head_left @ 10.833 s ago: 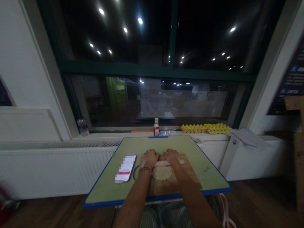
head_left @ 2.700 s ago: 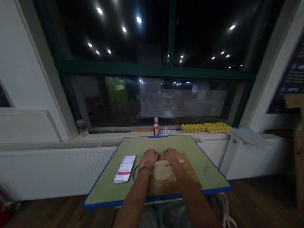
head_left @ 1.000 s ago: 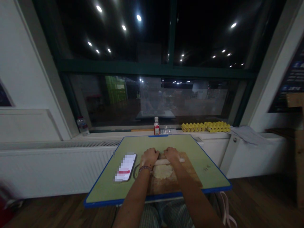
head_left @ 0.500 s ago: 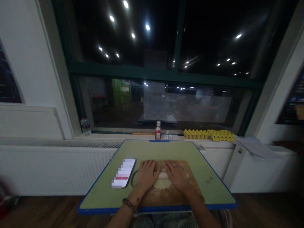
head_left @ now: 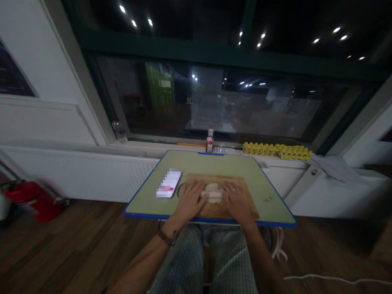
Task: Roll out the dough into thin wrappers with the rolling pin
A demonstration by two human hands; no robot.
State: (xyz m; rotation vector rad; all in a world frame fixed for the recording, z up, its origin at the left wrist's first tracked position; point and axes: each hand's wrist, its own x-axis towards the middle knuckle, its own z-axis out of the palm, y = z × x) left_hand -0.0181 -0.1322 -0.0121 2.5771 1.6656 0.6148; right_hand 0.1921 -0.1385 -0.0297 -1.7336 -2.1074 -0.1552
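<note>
A pale rolling pin (head_left: 211, 194) lies crosswise over a flat piece of light dough (head_left: 212, 186), which shows on both the far and near sides of it. Underneath is a wooden board (head_left: 214, 210). My left hand (head_left: 191, 197) rests on the pin's left end, fingers stretched forward and spread, thumb along the pin. On the right end lies my right hand (head_left: 235, 198), palm down with its fingers extended. Both palms cover the pin's ends. A phone (head_left: 169, 183) with a lit screen lies left of the board.
The small green table (head_left: 211, 161) has a blue edge. Behind it, the windowsill holds a small bottle (head_left: 210, 141), yellow egg trays (head_left: 277, 150) and a water bottle (head_left: 119, 130). A red fire extinguisher (head_left: 33, 200) stands on the floor at left; a white cable (head_left: 337, 279) lies at right.
My view has tilted downward, bringing my legs and more floor in. Both hands and the rolling pin have moved back toward me over the dough, so some dough now shows beyond the pin.
</note>
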